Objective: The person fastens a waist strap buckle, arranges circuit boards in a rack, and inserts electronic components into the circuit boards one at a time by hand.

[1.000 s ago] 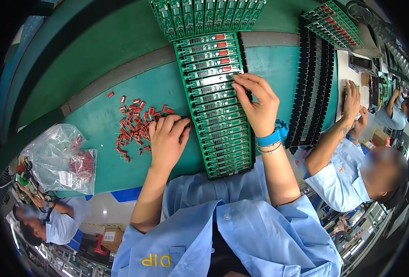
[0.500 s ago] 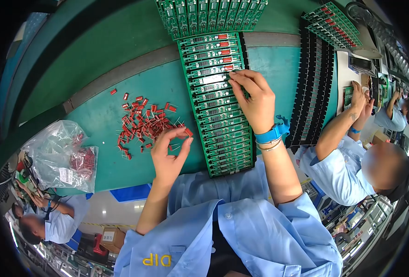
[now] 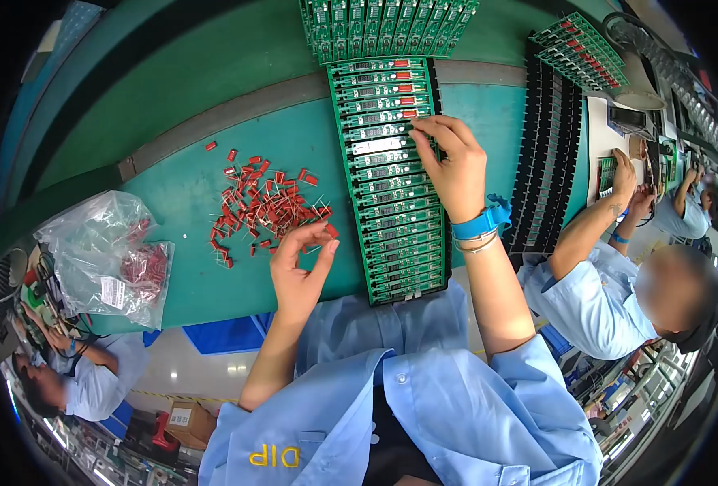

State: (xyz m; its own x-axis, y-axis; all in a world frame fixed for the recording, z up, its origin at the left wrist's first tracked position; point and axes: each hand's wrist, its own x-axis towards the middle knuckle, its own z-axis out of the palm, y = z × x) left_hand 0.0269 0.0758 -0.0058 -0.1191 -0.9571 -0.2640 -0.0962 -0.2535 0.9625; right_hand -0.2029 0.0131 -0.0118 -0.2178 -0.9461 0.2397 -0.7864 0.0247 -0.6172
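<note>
A green panel of circuit boards (image 3: pixel 395 190) lies before me in a long black-edged frame, its rows running across. Several rows at its far end carry red box-shaped capacitors (image 3: pixel 408 101). My right hand (image 3: pixel 454 166), wearing a blue wrist strap, has its thumb and index finger pinched at the panel's right side, just below the last red capacitor; whatever lies between the fingertips is hidden. Left of the panel, my left hand (image 3: pixel 301 271) holds one red capacitor (image 3: pixel 331 232) between thumb and fingers. Beside it spreads a loose pile of red capacitors (image 3: pixel 266 198) with wire leads.
A clear plastic bag (image 3: pixel 104 267) with more red parts lies at the left. More green boards (image 3: pixel 391 28) stand beyond the panel. Black slotted racks (image 3: pixel 547 146) and another populated panel (image 3: pixel 582 49) are at right. A co-worker (image 3: pixel 594 283) sits on the right.
The view has shifted slightly, so panel and pile appear further right. My right fingertips stay at about the same row, and my left hand keeps its capacitor.
</note>
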